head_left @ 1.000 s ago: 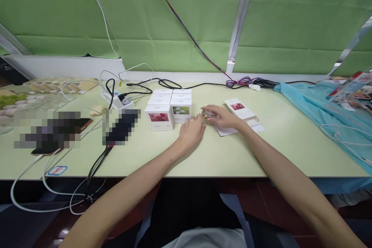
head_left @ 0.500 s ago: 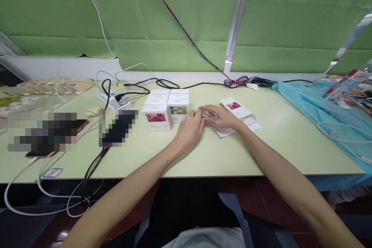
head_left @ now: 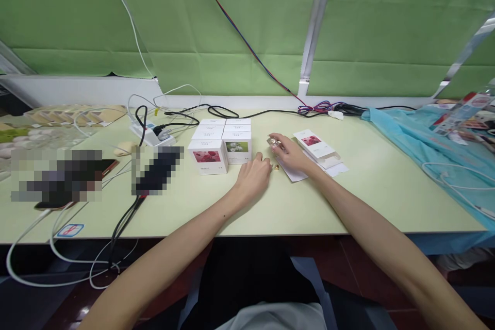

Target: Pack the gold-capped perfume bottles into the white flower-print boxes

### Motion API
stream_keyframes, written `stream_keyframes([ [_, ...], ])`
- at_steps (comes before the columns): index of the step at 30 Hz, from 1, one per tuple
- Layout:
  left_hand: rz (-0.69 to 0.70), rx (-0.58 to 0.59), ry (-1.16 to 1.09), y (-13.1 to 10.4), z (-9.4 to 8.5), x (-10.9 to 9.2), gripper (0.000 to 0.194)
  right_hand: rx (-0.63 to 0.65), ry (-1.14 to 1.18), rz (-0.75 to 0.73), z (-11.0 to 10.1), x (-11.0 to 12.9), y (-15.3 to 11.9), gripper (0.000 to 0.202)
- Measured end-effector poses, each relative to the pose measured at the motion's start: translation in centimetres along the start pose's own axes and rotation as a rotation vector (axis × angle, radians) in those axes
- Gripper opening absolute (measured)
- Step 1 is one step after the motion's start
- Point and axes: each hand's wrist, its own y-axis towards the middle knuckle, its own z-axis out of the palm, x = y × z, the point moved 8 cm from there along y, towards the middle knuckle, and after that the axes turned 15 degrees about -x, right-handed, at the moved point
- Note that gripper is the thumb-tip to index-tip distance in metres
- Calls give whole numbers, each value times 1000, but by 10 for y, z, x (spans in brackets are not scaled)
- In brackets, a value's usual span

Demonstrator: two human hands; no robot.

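A small clear glass bottle with a shiny top (head_left: 273, 143) is held in my right hand (head_left: 288, 152), fingers closed round it just above the table; much of it is hidden by the fingers. My left hand (head_left: 253, 178) rests on the table with bent fingers partly apart and nothing visible in them. Just right of its fingertips lies a small gold-coloured piece (head_left: 276, 167). Left of my hands stand several white boxes in two rows, the front ones with a red flower picture (head_left: 209, 159) and a white flower picture (head_left: 237, 148).
Beyond my right hand, an open white box (head_left: 319, 147) lies on white paper or card (head_left: 294, 172). At left are a power strip (head_left: 150, 134), cables and pixelated dark devices (head_left: 160, 170). Blue plastic sheeting (head_left: 425, 165) covers the right end.
My hands have come apart. The right has lifted the bottle slightly away, while the left has lowered a little. The gold-coloured piece now shows plainly on the table between them.
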Motion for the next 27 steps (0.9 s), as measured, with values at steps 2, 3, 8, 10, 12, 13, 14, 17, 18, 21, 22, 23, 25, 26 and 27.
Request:
stream_keyframes([
  [2, 5, -8, 23, 1, -2, -1, 40, -16, 1, 7, 1, 0, 0, 45],
  [3, 3, -8, 38, 2, -2, 0, 39, -16, 5, 13, 2, 1, 0, 45],
  [8, 8, 24, 69, 4, 0, 0, 37, 9, 29, 49, 5, 3, -2, 47],
  [10, 18, 36, 64, 6, 3, 0, 36, 20, 40, 51, 7, 2, -2, 47],
  [12, 20, 33, 51, 7, 4, -1, 33, 24, 48, 63, 10, -1, -2, 47],
  [13, 21, 19, 42, 8, 3, -1, 31, 20, 55, 69, 11, -2, -2, 47],
  [14, 22, -6, 34, 9, 0, -2, 29, 13, 63, 72, 11, -3, -1, 46],
  [17, 32, -156, 7, 10, -23, -2, 31, -2, 96, 53, 13, -2, 1, 46],
  [18, 26, -233, 1, 10, -35, 0, 34, -3, 108, 40, 13, -2, 2, 46],
  [21, -102, -563, 48, 2, -82, 20, 36, -16, 137, 9, 13, 1, 4, 45],
  [22, -156, -650, 83, -3, -95, 29, 37, -29, 135, 6, 12, 1, 4, 44],
  [23, -236, -713, 119, -9, -104, 41, 43, -49, 123, 7, 11, 1, 5, 43],
  [25, -357, -715, 155, -17, -110, 63, 57, -108, 78, 12, 6, 2, 5, 41],
  [26, -401, -674, 155, -20, -107, 73, 65, -155, 52, 15, 2, 4, 5, 40],
  [27, -450, -641, 145, -23, -105, 82, 71, -213, 29, 17, -3, 6, 4, 39],
])
